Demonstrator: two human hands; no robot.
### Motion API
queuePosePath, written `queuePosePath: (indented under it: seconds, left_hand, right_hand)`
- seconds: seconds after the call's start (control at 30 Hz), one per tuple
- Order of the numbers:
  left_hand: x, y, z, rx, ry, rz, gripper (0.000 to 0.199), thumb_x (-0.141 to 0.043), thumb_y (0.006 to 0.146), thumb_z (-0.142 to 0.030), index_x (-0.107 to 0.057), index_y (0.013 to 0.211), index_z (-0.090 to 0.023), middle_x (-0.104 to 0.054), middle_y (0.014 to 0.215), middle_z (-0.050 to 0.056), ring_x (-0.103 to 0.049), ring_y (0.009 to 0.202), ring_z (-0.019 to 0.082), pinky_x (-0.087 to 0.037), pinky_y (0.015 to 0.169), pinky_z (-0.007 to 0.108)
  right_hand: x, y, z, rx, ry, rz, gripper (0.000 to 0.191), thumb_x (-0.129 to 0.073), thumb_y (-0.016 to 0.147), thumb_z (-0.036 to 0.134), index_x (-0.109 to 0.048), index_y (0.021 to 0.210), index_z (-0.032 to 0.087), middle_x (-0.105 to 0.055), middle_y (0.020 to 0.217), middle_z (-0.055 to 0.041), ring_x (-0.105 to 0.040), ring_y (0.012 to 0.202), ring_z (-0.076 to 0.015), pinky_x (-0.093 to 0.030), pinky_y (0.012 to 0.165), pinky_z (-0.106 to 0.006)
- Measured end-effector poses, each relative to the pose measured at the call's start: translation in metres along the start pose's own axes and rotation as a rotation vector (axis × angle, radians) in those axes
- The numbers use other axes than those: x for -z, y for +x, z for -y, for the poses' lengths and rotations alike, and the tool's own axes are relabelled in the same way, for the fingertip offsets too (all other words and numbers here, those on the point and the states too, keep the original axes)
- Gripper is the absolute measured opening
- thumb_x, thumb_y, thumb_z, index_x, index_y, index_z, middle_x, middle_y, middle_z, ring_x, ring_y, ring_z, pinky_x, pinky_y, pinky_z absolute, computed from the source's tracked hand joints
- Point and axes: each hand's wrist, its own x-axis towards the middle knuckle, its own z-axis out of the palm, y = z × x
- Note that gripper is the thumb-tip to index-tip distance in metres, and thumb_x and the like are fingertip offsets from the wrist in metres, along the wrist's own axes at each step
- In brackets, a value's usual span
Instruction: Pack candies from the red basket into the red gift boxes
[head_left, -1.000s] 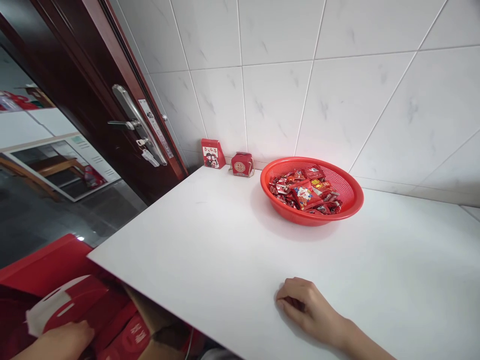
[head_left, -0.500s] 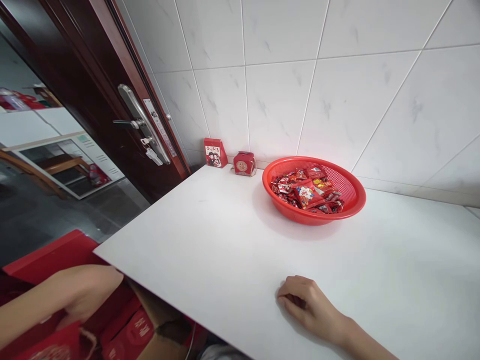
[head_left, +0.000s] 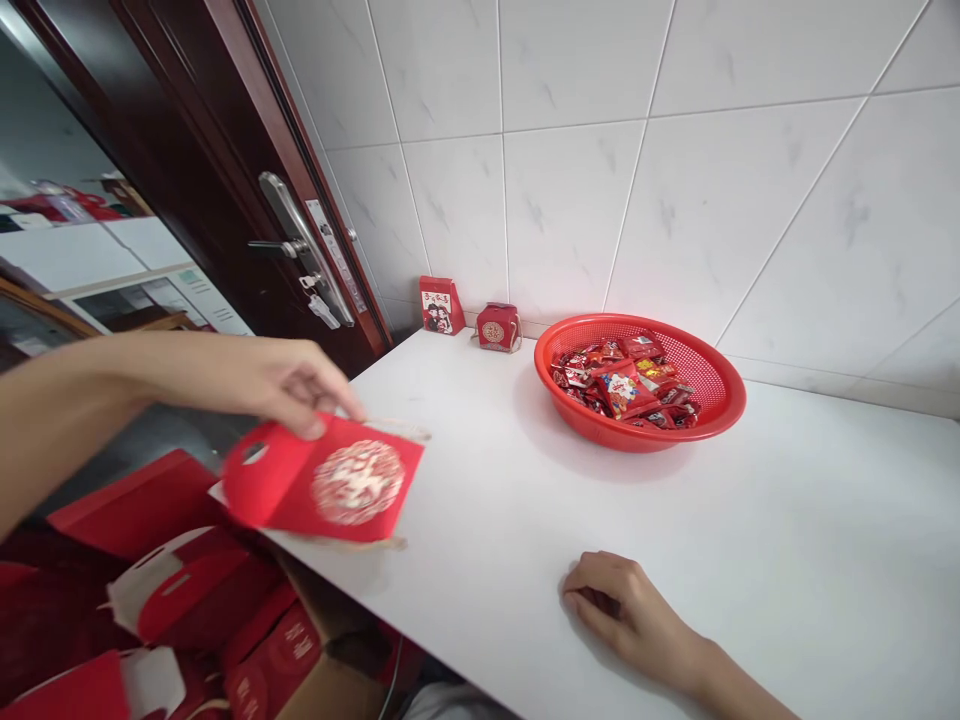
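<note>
My left hand (head_left: 289, 385) grips a flattened red gift box (head_left: 326, 478) by its upper edge, slightly blurred by motion, over the table's left edge. The box bears a round pale emblem, a slotted flap and cord along its sides. On the white table (head_left: 480, 520) rests my right hand (head_left: 615, 600), its fingers curled in; whether anything is inside them is hidden. Beyond it stands a red plastic basket (head_left: 645, 440) with wrapped candies (head_left: 626, 388) in it. Below the left hand, a cardboard carton (head_left: 337, 685) contains several folded red boxes (head_left: 202, 585).
Two assembled boxes stand against the tiled wall (head_left: 570, 200): a tall red box (head_left: 442, 306) with a printed couple, and a small red box (head_left: 497, 328) with cord handles. At the left is a dark red door (head_left: 202, 130) with keys (head_left: 321, 308) in its lock.
My left hand has come up out of the carton, bringing a flattened red gift box over the table's edge. My right hand has stayed in place. The view has shifted slightly.
</note>
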Motion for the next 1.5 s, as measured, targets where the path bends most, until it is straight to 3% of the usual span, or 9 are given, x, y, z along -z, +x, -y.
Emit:
queuePosePath:
  seconds: [0.07,0.23,0.43,0.6,0.8,0.9,1.07,1.27,1.5]
  left_hand:
    - [-0.002,0.022,-0.031,-0.027,-0.108,0.171,0.044,-0.069,0.061,-0.032,-0.08,0.1,-0.015,-0.074,0.069,-0.003,-0.067,0.069,0.014,-0.051,0.068,0.021]
    - [-0.036,0.079,-0.078,-0.032,-0.204,0.198,0.019,-0.067,0.057,-0.018,-0.077,0.074,-0.017,-0.074,0.067,0.001,-0.065,0.056,0.014,-0.055,0.059,0.024]
    - [-0.089,0.123,-0.127,-0.119,-0.2,0.259,0.009,-0.065,0.062,-0.011,-0.071,0.066,-0.016,-0.068,0.058,0.0,-0.065,0.051,0.013,-0.059,0.061,0.023]
    - [-0.121,0.126,-0.156,-0.229,-0.322,0.379,0.023,-0.06,0.076,-0.01,-0.071,0.096,-0.012,-0.07,0.058,0.003,-0.076,0.065,0.019,-0.062,0.071,0.028]
    - [-0.135,0.111,-0.149,-0.473,-0.437,0.277,0.052,-0.052,0.083,-0.008,-0.053,0.134,-0.016,-0.074,0.076,0.002,-0.075,0.073,0.019,-0.06,0.07,0.03]
    - [-0.135,0.111,-0.132,-0.585,-0.335,0.124,0.043,-0.055,0.084,-0.014,-0.058,0.126,-0.019,-0.076,0.09,0.004,-0.073,0.074,0.018,-0.058,0.068,0.03]
    - [-0.133,0.115,-0.114,-0.786,0.003,-0.169,0.015,-0.067,0.081,-0.025,-0.075,0.094,-0.02,-0.071,0.109,0.008,-0.068,0.102,0.024,-0.054,0.088,0.034]
    - [-0.145,0.115,-0.118,-0.795,0.121,-0.044,0.021,-0.073,0.082,-0.038,-0.075,0.094,-0.021,-0.066,0.118,0.009,-0.066,0.107,0.026,-0.052,0.089,0.032]
    - [-0.139,0.111,-0.115,-0.747,0.172,-0.064,0.011,-0.066,0.079,-0.019,-0.07,0.089,-0.02,-0.067,0.107,0.006,-0.068,0.095,0.023,-0.051,0.08,0.031]
  right_hand:
    - [0.0,0.0,0.0,-0.001,-0.002,0.005,0.022,-0.049,0.094,0.018,-0.066,0.082,0.021,-0.065,0.072,-0.0025,-0.054,0.063,-0.0148,-0.043,0.057,-0.026]
    - [-0.001,-0.002,-0.002,-0.027,0.039,-0.04,0.018,-0.052,0.097,0.023,-0.069,0.093,0.021,-0.068,0.075,-0.0025,-0.057,0.061,-0.0144,-0.045,0.055,-0.025]
    - [0.006,-0.001,-0.008,0.013,0.029,-0.456,0.016,-0.054,0.101,0.031,-0.057,0.088,0.023,-0.061,0.071,0.0015,-0.055,0.058,-0.013,-0.047,0.055,-0.024]
    - [0.014,0.0,-0.013,-0.017,-0.053,-0.623,0.011,-0.058,0.1,0.033,-0.058,0.106,0.023,-0.058,0.072,0.0035,-0.058,0.06,-0.0139,-0.051,0.061,-0.026]
    - [0.014,0.002,-0.009,0.02,-0.111,-0.675,0.02,-0.052,0.104,0.031,-0.052,0.123,0.024,-0.065,0.1,-0.0056,-0.061,0.07,-0.0159,-0.056,0.068,-0.032]
    - [0.017,0.003,-0.009,0.078,-0.164,-0.676,0.018,-0.051,0.104,0.026,-0.051,0.122,0.024,-0.063,0.11,-0.0095,-0.061,0.075,-0.0168,-0.058,0.073,-0.035]
    - [0.035,0.012,-0.004,0.2,-0.318,-0.683,0.033,-0.052,0.103,0.02,-0.05,0.135,0.024,-0.059,0.127,-0.0168,-0.064,0.087,-0.0207,-0.059,0.075,-0.039]
    - [0.068,0.046,0.017,0.269,-0.498,-0.534,0.039,-0.049,0.107,0.033,-0.054,0.145,0.023,-0.044,0.153,-0.0221,-0.064,0.084,-0.0185,-0.06,0.08,-0.044]
    - [0.084,0.06,0.022,0.382,-0.597,-0.381,0.023,-0.053,0.105,0.037,-0.066,0.109,0.019,-0.061,0.139,-0.021,-0.066,0.104,-0.0264,-0.056,0.086,-0.044]
